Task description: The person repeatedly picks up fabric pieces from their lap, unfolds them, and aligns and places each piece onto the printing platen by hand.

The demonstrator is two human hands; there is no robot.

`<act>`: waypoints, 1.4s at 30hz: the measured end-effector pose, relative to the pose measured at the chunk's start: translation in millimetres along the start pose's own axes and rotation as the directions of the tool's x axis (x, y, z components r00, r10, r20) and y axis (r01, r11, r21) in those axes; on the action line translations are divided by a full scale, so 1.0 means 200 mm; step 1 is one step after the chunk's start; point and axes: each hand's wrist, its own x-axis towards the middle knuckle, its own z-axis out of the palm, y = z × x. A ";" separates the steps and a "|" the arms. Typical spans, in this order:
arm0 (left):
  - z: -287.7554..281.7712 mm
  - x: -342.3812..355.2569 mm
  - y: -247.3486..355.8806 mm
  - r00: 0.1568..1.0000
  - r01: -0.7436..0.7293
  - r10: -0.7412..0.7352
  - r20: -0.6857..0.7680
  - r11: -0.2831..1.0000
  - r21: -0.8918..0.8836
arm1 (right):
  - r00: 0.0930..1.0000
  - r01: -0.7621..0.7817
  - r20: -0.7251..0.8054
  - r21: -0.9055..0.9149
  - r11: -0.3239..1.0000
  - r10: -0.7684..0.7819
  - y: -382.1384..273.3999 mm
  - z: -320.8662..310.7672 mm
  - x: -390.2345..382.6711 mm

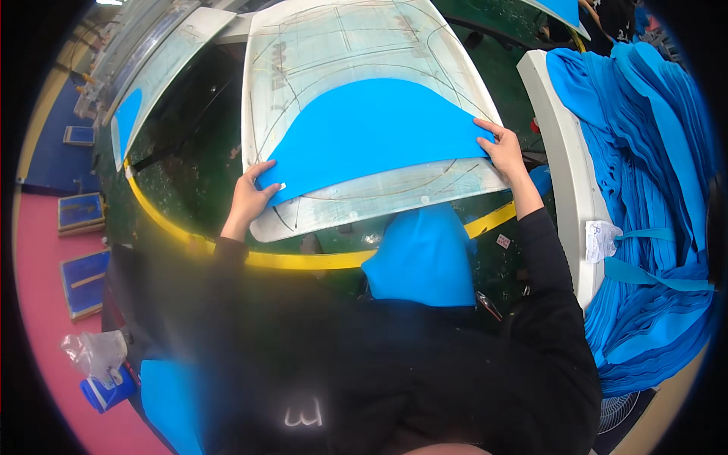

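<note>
A bright blue cut fabric piece (371, 125), with a curved far edge, lies across a pale, worn board (402, 189) in front of me. My left hand (250, 197) has hold of its left corner, thumb and fingers at the edge near a small white mark. At the right corner, my right hand (506, 154) grips the fabric, index finger and thumb on its edge. The near edge of the cloth runs at a slant, and a strip of the board shows below it. Thin curved and straight lines are drawn on the board.
A thick stack of blue fabric pieces (644, 152) lies at right beside a white panel (565, 152). A yellow curved rail (303, 261) passes under the board. Another blue cloth (425, 258) hangs near my lap. At left are a second board (174, 72) and blue-faced frames (85, 280).
</note>
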 end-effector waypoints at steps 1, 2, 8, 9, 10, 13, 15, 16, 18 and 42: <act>0.00 0.00 0.00 1.000 -0.014 0.014 -0.009 1.000 0.011 | 1.000 0.003 0.000 0.000 1.000 -0.003 0.00 0.00 0.00; 0.01 -0.01 0.00 1.000 -0.015 0.015 -0.011 1.000 0.010 | 1.000 0.013 -0.012 -0.016 1.000 -0.013 0.01 0.00 0.00; 0.01 0.00 0.00 0.998 -0.029 0.032 -0.048 0.998 0.063 | 0.993 0.094 -0.054 -0.201 0.975 -0.107 0.02 0.02 0.00; 0.01 0.00 0.00 0.998 -0.033 0.036 -0.049 0.997 0.067 | 0.983 0.146 -0.067 -0.271 0.951 -0.170 0.02 0.02 0.00; 0.01 0.01 0.00 0.998 -0.036 0.040 -0.049 0.997 0.071 | 0.984 0.141 -0.071 -0.274 0.951 -0.166 0.03 0.02 0.00; 0.03 0.01 -0.05 0.990 -0.113 0.125 -0.068 0.981 0.154 | 0.962 0.201 -0.103 -0.362 0.910 -0.253 0.03 0.03 0.00; 0.04 0.00 -0.05 0.989 -0.114 0.128 -0.075 0.981 0.159 | 0.941 0.248 -0.107 -0.422 0.872 -0.320 0.03 0.04 0.00; 0.04 -0.01 -0.04 0.988 -0.111 0.127 -0.090 0.980 0.167 | 0.942 0.240 -0.113 -0.426 0.872 -0.315 0.03 0.04 -0.01; 0.05 -0.01 -0.06 0.986 -0.122 0.139 -0.088 0.976 0.182 | 0.915 0.286 -0.116 -0.492 0.822 -0.387 0.02 0.06 -0.02; 0.73 -0.67 0.21 0.879 -0.472 0.461 -0.122 0.876 -0.095 | 0.822 0.560 0.230 -0.490 0.668 -0.521 -0.19 0.44 -0.82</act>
